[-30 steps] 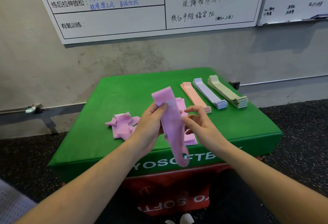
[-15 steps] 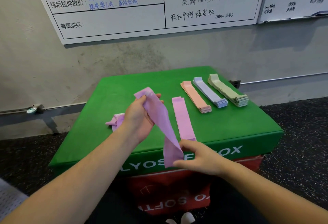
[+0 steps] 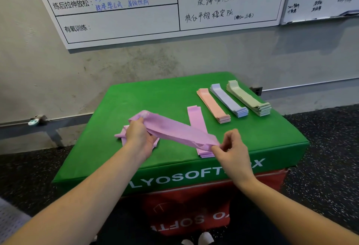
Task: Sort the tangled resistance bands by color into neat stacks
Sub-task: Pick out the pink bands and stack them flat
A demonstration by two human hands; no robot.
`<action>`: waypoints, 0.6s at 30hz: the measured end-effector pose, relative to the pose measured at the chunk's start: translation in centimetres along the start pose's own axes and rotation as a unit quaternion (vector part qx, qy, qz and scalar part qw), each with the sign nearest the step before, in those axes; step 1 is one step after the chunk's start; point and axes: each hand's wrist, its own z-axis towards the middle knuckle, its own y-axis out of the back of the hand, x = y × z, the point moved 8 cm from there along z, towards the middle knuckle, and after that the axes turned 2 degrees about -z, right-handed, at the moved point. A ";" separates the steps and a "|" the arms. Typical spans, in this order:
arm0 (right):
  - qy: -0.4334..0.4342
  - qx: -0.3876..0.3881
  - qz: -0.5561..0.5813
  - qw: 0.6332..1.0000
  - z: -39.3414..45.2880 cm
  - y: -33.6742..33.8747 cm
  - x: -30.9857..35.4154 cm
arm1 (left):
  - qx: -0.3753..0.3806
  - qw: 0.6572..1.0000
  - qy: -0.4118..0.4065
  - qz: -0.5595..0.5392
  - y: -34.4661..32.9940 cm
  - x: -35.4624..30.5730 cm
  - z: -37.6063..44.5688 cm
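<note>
Head view: I've got a flat pink elastic resistance band (image 3: 174,131) stretched between both hands, clear of the green padded box top. My left hand (image 3: 138,138) grips its upper-left end, my right hand (image 3: 232,147) pinches the lower-right end. The pink band stack (image 3: 196,117) lies mid-frame, its near end just under my right hand, long axis running away from me. The band crosses it diagonally, so I reckon the left end must swing over.
</note>
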 end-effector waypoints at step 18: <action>-0.105 -0.005 0.085 0.991 1.8 1.0 -2.3 | 0.050 0.990 -0.070 0.109 -1.5 1.9 -0.4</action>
